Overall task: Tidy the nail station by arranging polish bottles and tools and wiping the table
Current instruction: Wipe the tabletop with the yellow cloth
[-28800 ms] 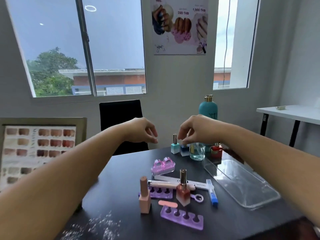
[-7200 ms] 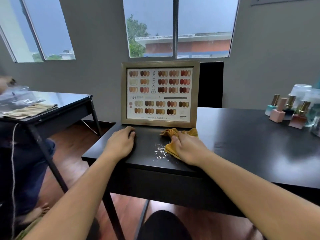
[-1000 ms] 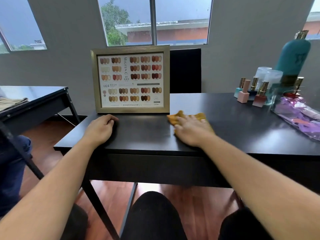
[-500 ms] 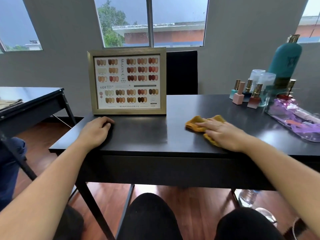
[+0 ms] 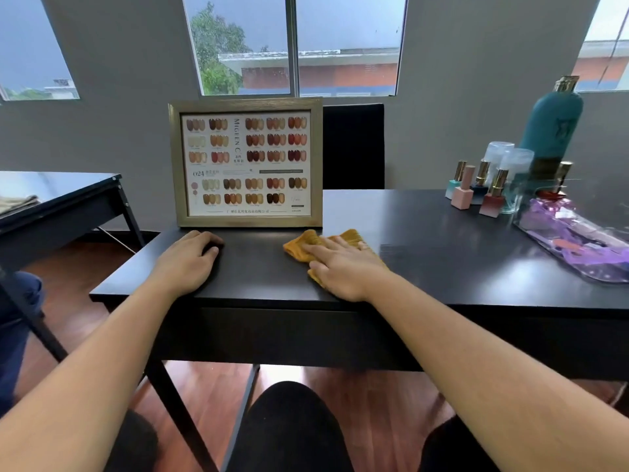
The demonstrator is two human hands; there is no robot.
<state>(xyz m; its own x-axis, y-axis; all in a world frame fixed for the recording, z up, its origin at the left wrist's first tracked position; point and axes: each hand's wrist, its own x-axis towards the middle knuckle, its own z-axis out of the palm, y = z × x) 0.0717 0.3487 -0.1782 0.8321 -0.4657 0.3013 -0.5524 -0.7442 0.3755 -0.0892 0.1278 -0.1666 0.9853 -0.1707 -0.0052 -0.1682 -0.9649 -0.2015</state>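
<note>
The right grip (image 5: 343, 267) lies flat, palm down, on a yellow cloth (image 5: 299, 243), fingers straight and spread, pressing it onto the black tabletop (image 5: 425, 253). It grasps nothing. The fingers point away and to the left. The cloth is crumpled. Most of it sits under the palm, and a bunched end shows past the fingertips. Its long axis runs roughly along the fingers, from the near right to the far left. Just beyond that bunched end stands a framed colour chart (image 5: 245, 163), upright, with its lower right corner nearest the cloth.

The left grip (image 5: 187, 264) rests palm down on the tabletop, well to the left of the right grip and in front of the chart. Its fingers are loosely bent and hold nothing.

Far to the right of the right grip, toward the back edge, polish bottles (image 5: 490, 199) stand upright in a tight group. A tall teal bottle (image 5: 551, 131) stands behind them. A clear tray (image 5: 578, 247) of purple tools lies beside them, nearer the front.
</note>
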